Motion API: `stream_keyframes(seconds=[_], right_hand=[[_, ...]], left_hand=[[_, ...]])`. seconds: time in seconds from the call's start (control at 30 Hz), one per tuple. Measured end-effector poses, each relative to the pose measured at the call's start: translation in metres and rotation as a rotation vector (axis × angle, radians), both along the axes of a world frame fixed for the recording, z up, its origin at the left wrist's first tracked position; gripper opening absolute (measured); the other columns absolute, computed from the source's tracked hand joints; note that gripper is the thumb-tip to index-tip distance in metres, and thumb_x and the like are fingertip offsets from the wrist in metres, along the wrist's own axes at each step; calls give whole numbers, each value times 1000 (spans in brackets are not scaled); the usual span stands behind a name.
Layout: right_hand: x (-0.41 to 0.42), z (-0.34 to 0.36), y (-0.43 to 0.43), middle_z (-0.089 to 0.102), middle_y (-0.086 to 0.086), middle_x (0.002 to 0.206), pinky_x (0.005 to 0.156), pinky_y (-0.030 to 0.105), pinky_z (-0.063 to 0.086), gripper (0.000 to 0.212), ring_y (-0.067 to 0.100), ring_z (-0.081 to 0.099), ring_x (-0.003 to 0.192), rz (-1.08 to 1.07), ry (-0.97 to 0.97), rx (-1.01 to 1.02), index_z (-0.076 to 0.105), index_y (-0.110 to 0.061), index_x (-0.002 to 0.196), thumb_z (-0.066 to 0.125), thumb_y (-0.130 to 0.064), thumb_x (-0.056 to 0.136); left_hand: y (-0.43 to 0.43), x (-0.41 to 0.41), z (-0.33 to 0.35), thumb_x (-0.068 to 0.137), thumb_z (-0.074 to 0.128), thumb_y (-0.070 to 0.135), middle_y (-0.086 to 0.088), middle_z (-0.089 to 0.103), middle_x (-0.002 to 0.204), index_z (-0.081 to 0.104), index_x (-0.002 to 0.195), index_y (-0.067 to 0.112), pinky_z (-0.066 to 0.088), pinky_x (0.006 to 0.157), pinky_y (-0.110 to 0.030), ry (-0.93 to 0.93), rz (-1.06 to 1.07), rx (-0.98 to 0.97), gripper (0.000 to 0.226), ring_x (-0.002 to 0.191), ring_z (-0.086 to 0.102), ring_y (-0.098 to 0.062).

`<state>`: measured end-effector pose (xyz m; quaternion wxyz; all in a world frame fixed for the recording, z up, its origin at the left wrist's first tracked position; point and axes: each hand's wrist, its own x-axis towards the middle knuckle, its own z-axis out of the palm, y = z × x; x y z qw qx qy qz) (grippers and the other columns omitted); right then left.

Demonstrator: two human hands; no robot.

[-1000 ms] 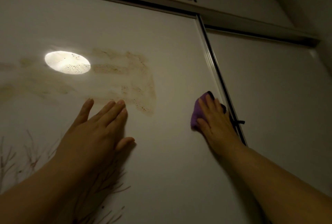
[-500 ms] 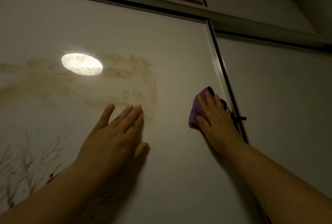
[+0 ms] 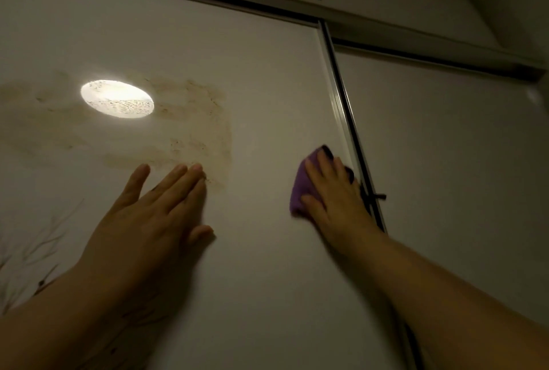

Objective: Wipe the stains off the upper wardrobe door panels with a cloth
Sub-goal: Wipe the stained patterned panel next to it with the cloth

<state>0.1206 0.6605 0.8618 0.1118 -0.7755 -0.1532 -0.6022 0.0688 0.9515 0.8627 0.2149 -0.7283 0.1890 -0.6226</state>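
I count two hands in my view: one left hand (image 3: 154, 221) laid flat with fingers spread, and one right hand (image 3: 335, 191) pressing down on fabric. I see one purple cloth (image 3: 300, 188), and only one. I make out two lower door panels, the stained left panel (image 3: 261, 87) and the plain right panel (image 3: 445, 147), with one metal divider strip (image 3: 338, 96) between them. Above run two upper panels, though their edges are cut off. I count one brown stain patch (image 3: 193, 132), one bright oval light spot (image 3: 117, 98), and one bare-branch print (image 3: 32, 251).
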Motion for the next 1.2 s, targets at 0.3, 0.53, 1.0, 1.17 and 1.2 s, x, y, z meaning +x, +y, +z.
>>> stream_keyframes(seconds=[0.3,0.53,1.0,1.17,1.2], right_hand=[[2,-7,13,-3,-1,157,113,49,3,65,24,-5,143,-14,-17,89,8,-27,147,22,-49,89],[-10,-67,58,-24,-14,147,114,47,-5,68,15,-23,139,1,63,166,-9,-39,143,11,-56,80],[-16,-123,50,-8,-17,155,111,50,5,67,16,-9,143,-13,-11,-89,3,-49,142,39,-51,85],[-8,-63,43,-20,-14,148,114,50,6,65,18,-13,142,-61,35,214,-2,-41,143,10,-58,81],[-8,-53,48,-21,-13,148,114,51,4,67,20,-13,142,-70,38,237,-4,-40,144,7,-59,81]], left_hand=[[-18,11,-8,92,24,29,-12,40,141,44,134,7,8,109,-47,-26,-108,167,52,127,36,-30],[-14,17,-4,94,20,28,-12,41,140,46,133,7,9,109,-47,-11,-148,214,51,127,36,-30],[-7,18,-5,95,18,41,-8,40,142,43,136,11,11,109,-47,46,-184,199,56,131,34,-26],[0,15,-2,91,27,41,-8,39,142,44,135,11,13,108,-47,27,-179,188,56,131,33,-25],[4,14,-2,91,27,41,-8,40,142,44,135,11,13,108,-47,27,-182,178,56,131,34,-26]])
